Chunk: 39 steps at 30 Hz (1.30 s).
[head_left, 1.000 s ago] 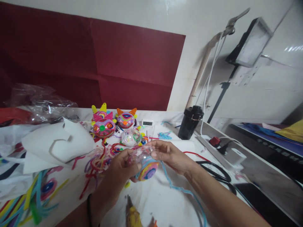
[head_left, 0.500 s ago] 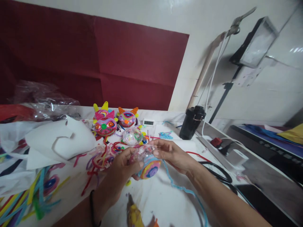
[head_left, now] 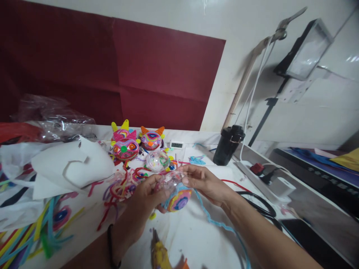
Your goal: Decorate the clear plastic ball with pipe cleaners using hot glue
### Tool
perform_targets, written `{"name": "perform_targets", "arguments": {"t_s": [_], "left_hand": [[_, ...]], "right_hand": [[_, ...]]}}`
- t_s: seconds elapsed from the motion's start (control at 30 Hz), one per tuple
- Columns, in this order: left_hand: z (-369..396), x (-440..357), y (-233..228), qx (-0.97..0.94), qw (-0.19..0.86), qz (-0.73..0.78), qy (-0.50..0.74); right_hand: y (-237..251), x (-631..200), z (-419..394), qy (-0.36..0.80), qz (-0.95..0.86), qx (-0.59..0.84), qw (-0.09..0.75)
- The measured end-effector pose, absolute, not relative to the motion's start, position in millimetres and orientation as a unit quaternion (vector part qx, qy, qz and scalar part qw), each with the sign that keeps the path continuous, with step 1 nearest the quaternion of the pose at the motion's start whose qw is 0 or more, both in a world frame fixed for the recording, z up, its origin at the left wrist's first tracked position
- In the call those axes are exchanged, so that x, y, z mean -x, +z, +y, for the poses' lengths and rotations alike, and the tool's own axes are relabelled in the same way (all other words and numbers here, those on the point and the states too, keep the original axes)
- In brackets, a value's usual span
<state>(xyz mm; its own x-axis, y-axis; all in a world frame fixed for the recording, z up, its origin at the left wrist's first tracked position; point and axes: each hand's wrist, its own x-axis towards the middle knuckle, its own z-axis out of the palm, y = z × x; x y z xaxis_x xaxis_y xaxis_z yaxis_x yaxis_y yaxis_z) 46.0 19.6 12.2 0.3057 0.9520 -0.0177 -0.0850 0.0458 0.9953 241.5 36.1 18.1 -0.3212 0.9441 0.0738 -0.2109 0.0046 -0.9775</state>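
Both my hands hold one clear plastic ball (head_left: 172, 186) partly wrapped in coiled coloured pipe cleaner, over the white table (head_left: 193, 239). My left hand (head_left: 146, 200) grips its left side. The fingers of my right hand (head_left: 203, 183) pinch its top right edge. A light blue pipe cleaner (head_left: 221, 226) trails from the ball down to the right, under my right forearm. Beyond my hands stand three finished wrapped balls with ears (head_left: 125, 147) and one clear ball (head_left: 157, 160). A tangle of red and pink pipe cleaners (head_left: 120, 186) lies just left of my left hand.
A glue gun (head_left: 159, 254) lies near the front edge. White paper (head_left: 73, 164) and loose pipe cleaners (head_left: 33, 231) cover the left side. A black container (head_left: 227, 145), a power strip (head_left: 258, 170), black cables (head_left: 258, 203) and a lamp stand (head_left: 303, 52) are on the right.
The view has shifted slightly, so everything sits a little further right. My hands keep the same grip on the ball, with only small finger movement.
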Motion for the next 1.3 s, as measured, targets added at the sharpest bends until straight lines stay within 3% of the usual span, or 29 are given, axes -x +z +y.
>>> {"name": "perform_targets", "arguments": {"t_s": [0.6, 1.2, 1.3], "left_hand": [[22.8, -44.7, 13.0, -0.545, 0.600, 0.404, 0.424], [29.7, -46.1, 4.6, -0.544, 0.578, 0.421, 0.440], [31.4, -45.3, 1.9, -0.542, 0.576, 0.424, 0.442]], "right_hand": [[20.2, -240.4, 34.1, 0.545, -0.587, 0.383, 0.460], [31.8, -252.7, 23.4, 0.236, -0.692, 0.467, 0.497], [35.0, -252.7, -3.9, 0.175, -0.723, 0.488, 0.456]]}}
